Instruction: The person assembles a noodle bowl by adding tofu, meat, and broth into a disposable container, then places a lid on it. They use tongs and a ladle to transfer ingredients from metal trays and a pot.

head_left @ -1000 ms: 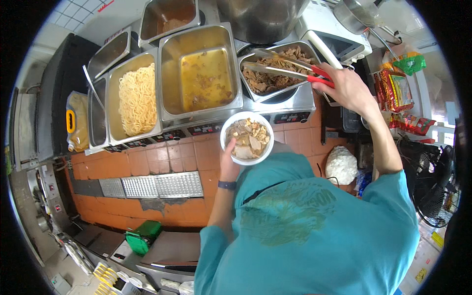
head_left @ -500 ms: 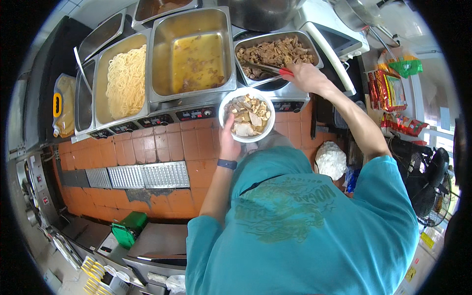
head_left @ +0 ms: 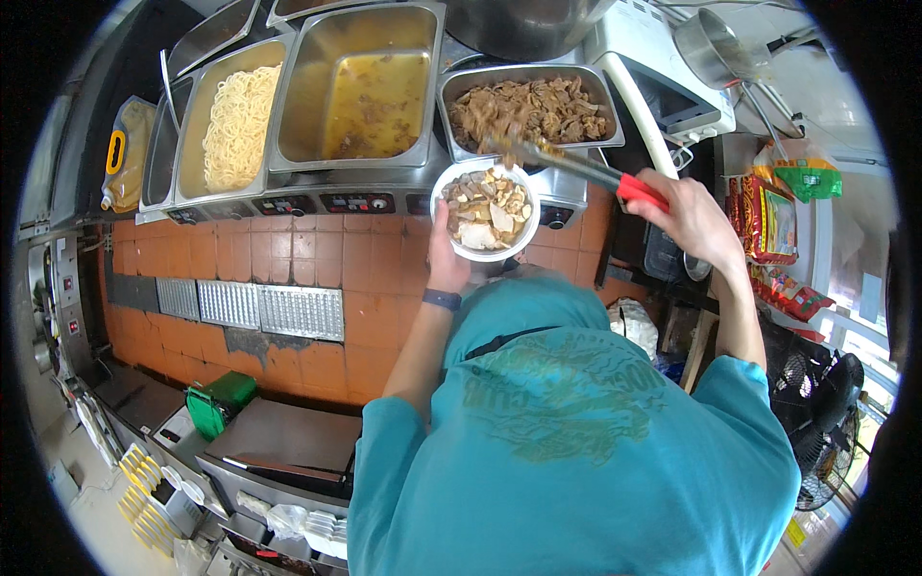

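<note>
My left hand (head_left: 447, 252) is closed on the near left side of a round white bowl (head_left: 487, 255). Sliced meat and brownish chopped pieces (head_left: 491, 210) fill the bowl. In my right hand (head_left: 693, 223) are metal tongs (head_left: 584, 167) with red grips. Their tips, smeared by motion, reach over the bowl's far rim and appear to carry some meat. Directly beyond is a steel pan (head_left: 615, 130) of brown sliced meat (head_left: 552, 108).
To the left, one deep steel pan (head_left: 288, 144) contains yellowish broth and another (head_left: 195, 158) pale noodles. A jug with a yellow handle (head_left: 116, 152) stands at far left. Beyond the meat lies a white appliance (head_left: 663, 58). A black fan (head_left: 831, 413) stands at right.
My right hand has drawn the tongs out of the meat pan, back and rightward, bringing their tips over the bowl. The bowl stays in my left hand. The whole view has shifted slightly.
</note>
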The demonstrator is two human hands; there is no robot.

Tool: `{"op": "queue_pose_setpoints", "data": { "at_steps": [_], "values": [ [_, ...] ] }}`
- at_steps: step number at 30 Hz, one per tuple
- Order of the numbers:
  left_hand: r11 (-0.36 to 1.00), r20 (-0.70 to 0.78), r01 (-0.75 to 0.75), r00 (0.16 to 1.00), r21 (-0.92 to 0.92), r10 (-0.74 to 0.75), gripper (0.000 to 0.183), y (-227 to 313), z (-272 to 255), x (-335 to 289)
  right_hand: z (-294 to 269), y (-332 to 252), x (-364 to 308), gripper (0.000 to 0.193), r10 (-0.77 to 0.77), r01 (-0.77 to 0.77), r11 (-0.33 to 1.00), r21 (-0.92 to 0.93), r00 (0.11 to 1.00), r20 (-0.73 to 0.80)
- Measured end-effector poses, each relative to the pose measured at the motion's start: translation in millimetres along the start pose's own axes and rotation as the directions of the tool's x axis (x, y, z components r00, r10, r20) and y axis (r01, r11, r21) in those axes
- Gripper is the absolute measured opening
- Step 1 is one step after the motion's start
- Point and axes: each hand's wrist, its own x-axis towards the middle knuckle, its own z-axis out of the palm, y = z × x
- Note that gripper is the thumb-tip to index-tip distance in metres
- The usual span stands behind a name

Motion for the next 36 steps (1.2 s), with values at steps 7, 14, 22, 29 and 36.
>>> {"op": "queue_pose_setpoints", "data": {
  "at_steps": [7, 14, 22, 29, 36],
  "values": [
    [0.999, 0.029, -0.041, 0.999, -0.01, 0.041, 0.054, -22, 6, 5, 28, -29, 5, 0.036, 0.093, -0.003, 0.886, -0.463, 0.981, 0.173],
    [0.996, -0.008, -0.085, 0.996, -0.02, 0.085, 0.053, -29, -6, 8, 29, 2, -11, 0.039, 0.022, 0.004, 0.947, -0.321, 0.997, 0.078],
    [0.995, -0.054, -0.096, 0.994, 0.037, 0.098, 0.052, -17, -15, 10, 29, -2, -10, 0.036, -0.009, 0.011, 0.965, -0.262, 1.0, 0.01],
    [0.996, -0.049, -0.071, 0.996, 0.045, 0.073, 0.053, -6, -8, 8, 27, 35, 42, 0.028, 0.095, -0.142, 0.963, -0.23, 0.975, -0.203],
    [0.997, 0.006, -0.044, 0.999, 0.055, 0.044, 0.051, 2, -7, 14, 23, 34, 84, 0.034, 0.15, -0.212, 0.911, -0.354, 0.969, -0.196]
  ]
}}
